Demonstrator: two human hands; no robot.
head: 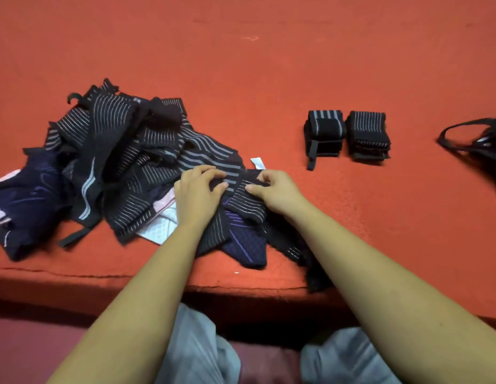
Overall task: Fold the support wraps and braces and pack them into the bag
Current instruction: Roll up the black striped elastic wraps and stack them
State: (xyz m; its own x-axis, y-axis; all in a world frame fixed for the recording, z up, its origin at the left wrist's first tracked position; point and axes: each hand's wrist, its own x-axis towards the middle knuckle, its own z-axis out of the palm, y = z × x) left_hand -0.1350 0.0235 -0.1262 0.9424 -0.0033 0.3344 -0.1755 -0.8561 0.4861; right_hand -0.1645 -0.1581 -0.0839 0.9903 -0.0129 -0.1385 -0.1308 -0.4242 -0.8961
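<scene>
**Support wraps (116,162) in a heap, two folded, one in hand**

So the big tangle of black wraps with grey stripes sits left of centre on the red cover (269,65), basically a mess of overlapping bands and loose straps. Mixed in on the far left is a navy brace (30,195) with pink edging. A white sheet (160,225) with a grid print pokes out from under the near side of the heap.

Both hands are at the right end of the pile, on one striped wrap (238,189). The left hand (196,195) has its fingers curled down over the wrap and pinches it against the thumb. The right hand (277,192) pinches the wrap's other edge between thumb and fingertips, just beside the left. A small white tag (257,163) sticks out just behind the fingers. Under the wrists lies another navy piece (246,245) with purple lines, near the cover's front edge.

Off to the right, well apart from the heap, two folded bundles sit side by side. One is a folded wrap (324,134) with wide grey bands and a strap trailing toward the near side, the other a flat stack (368,135) with thin stripes. The black bag (485,145) is at the far right edge, handles loose, only partly in shot. Grey trousers (196,350) show at the bottom.
</scene>
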